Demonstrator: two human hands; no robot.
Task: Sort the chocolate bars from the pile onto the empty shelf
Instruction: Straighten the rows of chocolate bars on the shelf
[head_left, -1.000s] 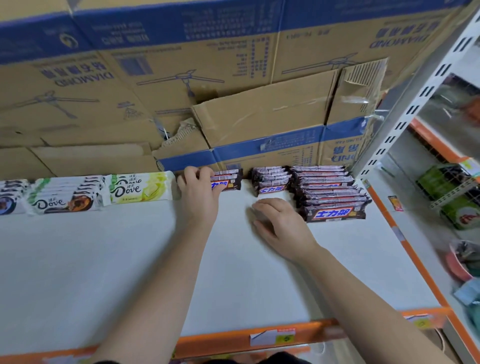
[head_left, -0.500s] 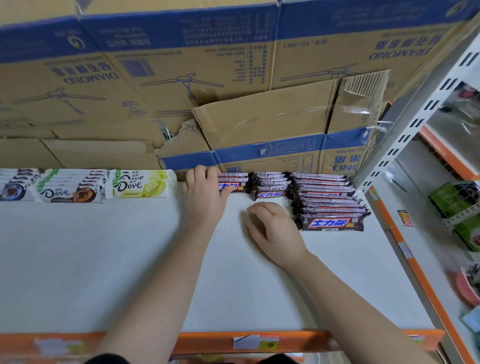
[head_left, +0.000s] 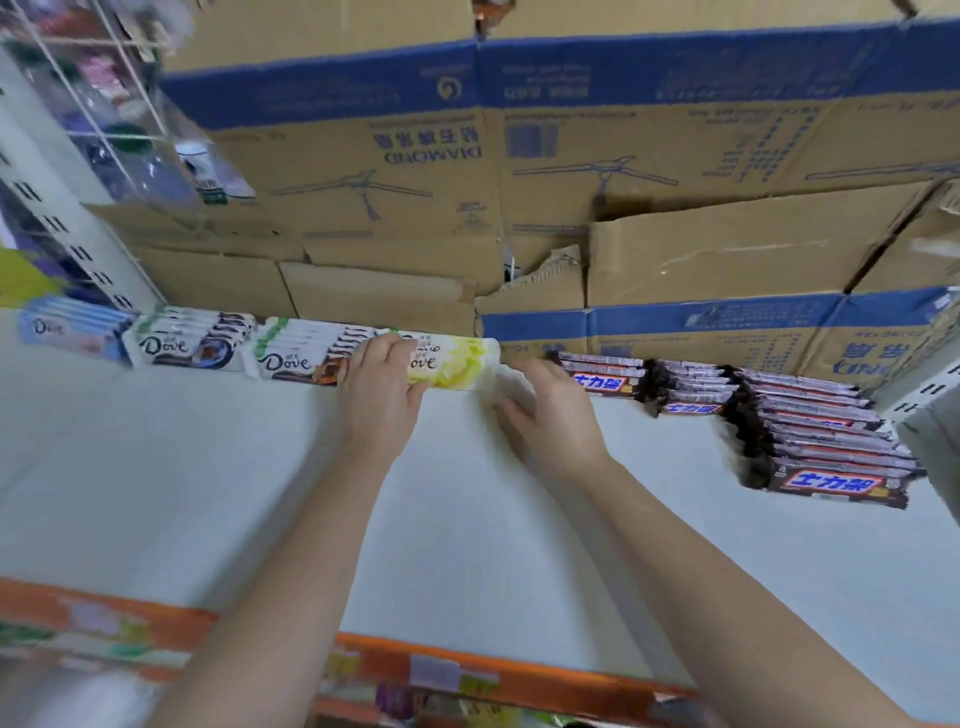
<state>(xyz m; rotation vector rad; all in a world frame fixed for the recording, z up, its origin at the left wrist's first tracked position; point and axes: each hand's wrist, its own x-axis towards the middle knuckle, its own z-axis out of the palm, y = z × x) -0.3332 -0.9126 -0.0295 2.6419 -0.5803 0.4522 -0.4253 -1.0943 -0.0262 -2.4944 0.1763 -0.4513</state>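
A yellow-and-white Dove bar stack (head_left: 457, 364) lies at the back of the white shelf (head_left: 208, 467). My left hand (head_left: 379, 400) grips its left end, fingers over the top and thumb at the front. My right hand (head_left: 553, 415) holds its right end; the fingers there are blurred. To the left lie more Dove stacks (head_left: 296, 353) (head_left: 187, 343) and a pale blue one (head_left: 67, 332). To the right, dark Snickers bars lie in two short stacks (head_left: 602, 382) (head_left: 691, 395) and one long row (head_left: 831, 447).
Large cardboard boxes (head_left: 571, 156) form a wall right behind the bars. A slotted shelf post (head_left: 67, 228) stands at the left. The shelf's orange front edge (head_left: 519, 670) carries price labels. A wire rack with goods (head_left: 114, 104) hangs at the upper left.
Both hands have moved left, off the Snickers stacks and onto the ends of the yellow Dove stack. The view has swung left with them.
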